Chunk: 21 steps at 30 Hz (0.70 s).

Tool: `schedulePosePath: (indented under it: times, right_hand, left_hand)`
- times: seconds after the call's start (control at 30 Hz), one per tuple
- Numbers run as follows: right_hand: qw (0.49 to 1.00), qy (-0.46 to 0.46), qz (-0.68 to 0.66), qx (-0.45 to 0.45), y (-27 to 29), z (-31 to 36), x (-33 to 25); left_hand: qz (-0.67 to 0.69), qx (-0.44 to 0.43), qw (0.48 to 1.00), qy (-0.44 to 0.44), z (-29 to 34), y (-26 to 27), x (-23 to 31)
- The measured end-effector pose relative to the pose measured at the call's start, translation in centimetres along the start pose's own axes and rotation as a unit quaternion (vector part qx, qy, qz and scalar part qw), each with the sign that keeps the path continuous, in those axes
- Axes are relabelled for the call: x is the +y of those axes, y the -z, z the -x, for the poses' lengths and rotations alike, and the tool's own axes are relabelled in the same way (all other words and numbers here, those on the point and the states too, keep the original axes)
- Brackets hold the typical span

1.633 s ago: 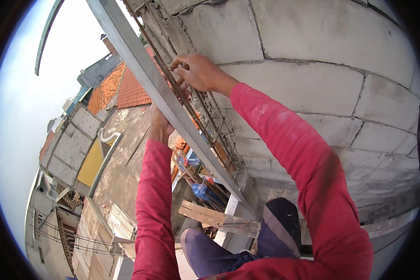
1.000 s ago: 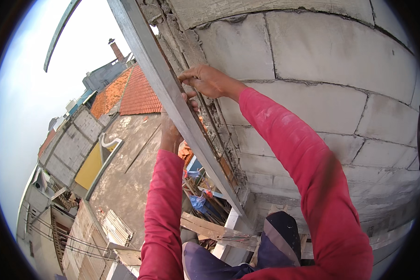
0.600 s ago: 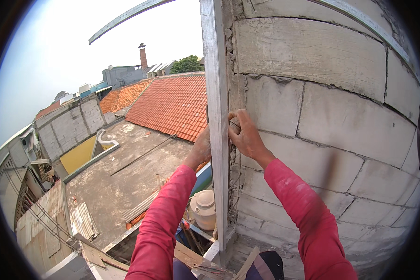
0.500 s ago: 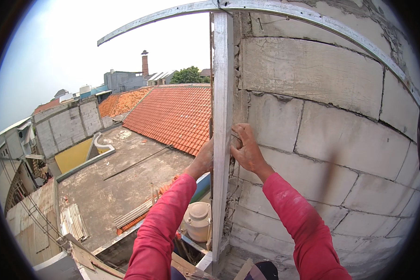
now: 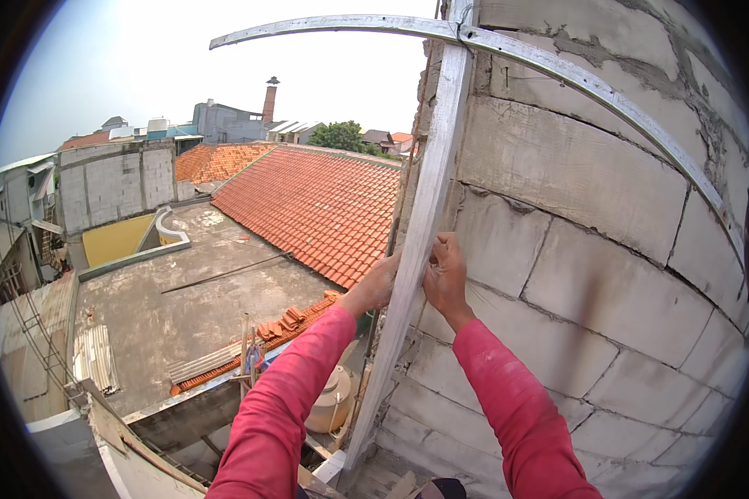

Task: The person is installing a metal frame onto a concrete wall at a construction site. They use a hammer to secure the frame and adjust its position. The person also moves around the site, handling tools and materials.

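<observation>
Between my left grip [image 5: 374, 287] and right grip [image 5: 447, 279] stands the pale post [image 5: 433, 191], long axis upright, top tilted right — neither clearly nearer. The left reaches partly behind it, the right curls at its other edge — clenched or not, I can't tell. Straight-edged and streaked, it contrasts with the rough block wall [image 5: 574, 166] right.
</observation>
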State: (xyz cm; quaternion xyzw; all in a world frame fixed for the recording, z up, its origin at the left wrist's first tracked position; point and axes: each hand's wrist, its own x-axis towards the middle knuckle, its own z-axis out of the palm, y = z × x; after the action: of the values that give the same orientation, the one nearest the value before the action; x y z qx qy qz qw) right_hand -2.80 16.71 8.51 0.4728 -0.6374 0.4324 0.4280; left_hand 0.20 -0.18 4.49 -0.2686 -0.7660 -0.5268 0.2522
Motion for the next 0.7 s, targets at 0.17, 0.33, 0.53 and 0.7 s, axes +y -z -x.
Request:
schedulePosePath:
  times: [0.17,0.33,0.53,0.7]
  right_hand:
    - [0.978,-0.144,-0.147,0.021,0.4,-0.4,-0.5]
    - [0.958,-0.196,-0.205,-0.033,2.7,-0.1,-0.2]
    - [0.978,-0.146,-0.129,-0.07,4.2,0.0,0.5]
    - [0.985,-0.079,-0.138,-0.065,4.0,0.1,1.2]
  left_hand:
    - [0.03,0.053,0.996,-0.066,-0.1,-0.5,1.7]
    - [0.184,-0.001,0.983,0.024,0.3,-0.2,3.9]
    - [0.324,0.065,0.931,0.156,-0.9,-1.2,5.6]
    - [0.373,0.056,0.918,0.124,-1.3,-1.4,4.0]
